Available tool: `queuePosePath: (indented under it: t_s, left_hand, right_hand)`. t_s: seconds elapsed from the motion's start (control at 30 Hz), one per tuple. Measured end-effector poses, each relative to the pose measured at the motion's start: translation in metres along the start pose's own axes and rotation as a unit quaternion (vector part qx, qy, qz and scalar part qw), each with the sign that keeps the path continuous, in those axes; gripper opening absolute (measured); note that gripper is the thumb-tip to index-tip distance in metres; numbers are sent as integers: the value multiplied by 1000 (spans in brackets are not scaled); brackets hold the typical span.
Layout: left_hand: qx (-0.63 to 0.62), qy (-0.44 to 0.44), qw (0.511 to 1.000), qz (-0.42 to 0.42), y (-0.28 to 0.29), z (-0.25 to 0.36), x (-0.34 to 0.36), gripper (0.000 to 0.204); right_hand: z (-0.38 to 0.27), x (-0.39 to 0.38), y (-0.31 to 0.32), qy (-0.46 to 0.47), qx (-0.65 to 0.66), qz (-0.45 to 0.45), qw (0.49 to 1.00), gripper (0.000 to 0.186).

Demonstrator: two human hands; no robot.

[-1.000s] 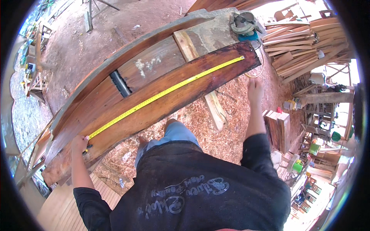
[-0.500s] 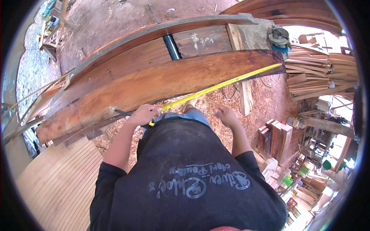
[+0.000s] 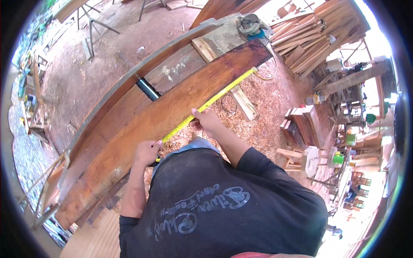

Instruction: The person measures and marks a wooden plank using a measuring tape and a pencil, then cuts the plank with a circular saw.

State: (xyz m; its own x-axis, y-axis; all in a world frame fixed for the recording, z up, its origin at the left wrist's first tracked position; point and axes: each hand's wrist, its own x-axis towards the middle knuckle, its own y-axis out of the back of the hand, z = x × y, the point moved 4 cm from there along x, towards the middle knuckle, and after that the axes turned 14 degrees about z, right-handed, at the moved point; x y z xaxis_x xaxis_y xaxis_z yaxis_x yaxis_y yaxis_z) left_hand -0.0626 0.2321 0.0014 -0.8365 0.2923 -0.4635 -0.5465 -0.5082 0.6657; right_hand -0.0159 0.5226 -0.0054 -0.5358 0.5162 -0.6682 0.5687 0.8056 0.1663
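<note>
A long reddish-brown wooden plank lies across the bench in front of me. Along its near edge runs the yellow blade of a tape measure, pulled out toward the plank's far right end. My left hand is closed round the tape measure's case, which is mostly hidden under the fingers; a bit of it shows beside the palm. My right hand pinches the blade partway along, thumb on top, close to the plank's edge.
A power tool sits at the bench's far right corner, beside stacked wood strips. A dark tube lies beyond the plank. Thick timber blocks stand to the right on the shaving-strewn floor. A pale slatted panel is at lower left.
My right hand has moved from free air onto the tape blade and now pinches it. My view has turned, and the blade's far end now lies further from the plank's right end.
</note>
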Motion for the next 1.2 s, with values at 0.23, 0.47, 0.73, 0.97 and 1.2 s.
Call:
queuePosePath:
  t_s: [0.23, 0.47, 0.73, 0.97, 1.2]
  left_hand:
    - [14, -7, 995, 97, 33, -8, 14, 45]
    - [115, 112, 965, 208, 77, -108, -17, 44]
    - [223, 70, 944, 233, 64, -107, 18, 44]
    - [230, 80, 950, 197, 63, -98, 36, 44]
    - [229, 91, 953, 178, 68, -90, 39, 43]
  right_hand:
    - [-84, 98, 43, 120, 129, 161, 971, 28]
    - [-84, 171, 60, 279, -15, 435, 856, 34]
    - [-97, 142, 50, 230, -126, 382, 886, 38]
    - [-96, 155, 47, 269, -153, 393, 866, 37]
    - [-95, 151, 47, 281, -174, 384, 862, 37]
